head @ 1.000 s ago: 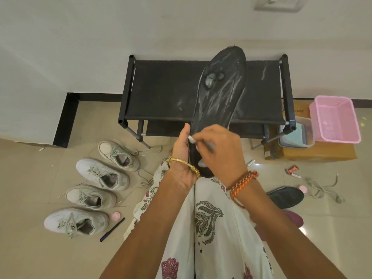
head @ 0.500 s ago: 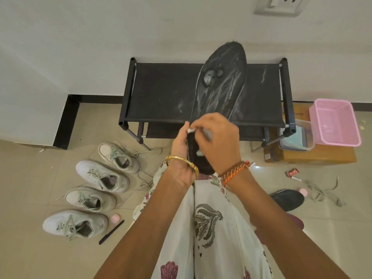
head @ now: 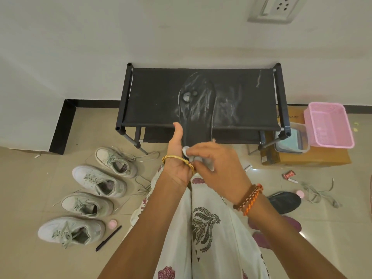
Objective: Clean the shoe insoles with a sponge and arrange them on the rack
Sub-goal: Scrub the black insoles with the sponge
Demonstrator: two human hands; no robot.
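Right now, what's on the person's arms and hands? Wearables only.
Both forearms are bare, no sleeves or gloves. The left hand has a gold bangle at the wrist. The right hand has two braided cord bracelets at the wrist, one orange, one brown.

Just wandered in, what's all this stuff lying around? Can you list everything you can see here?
Insole being cleaned: one, black with white soapy streaks, held out over the rack.
Sponge: one, whitish, mostly hidden under the right hand.
Rack: one, black, against the wall.
Sneakers: four, white, in a row on the floor at left.
Floor insole: one, dark, at right.
Maroon pieces: two, by the right forearm; perhaps insoles.
Basket: one, pink, on a cardboard box.
Clear tub: one, beside the basket.
Pen: one, black, near the closest sneaker.
Wall socket: one, white, upper right.
Left hand: grips the insole's edge.
Right hand: grips the sponge.
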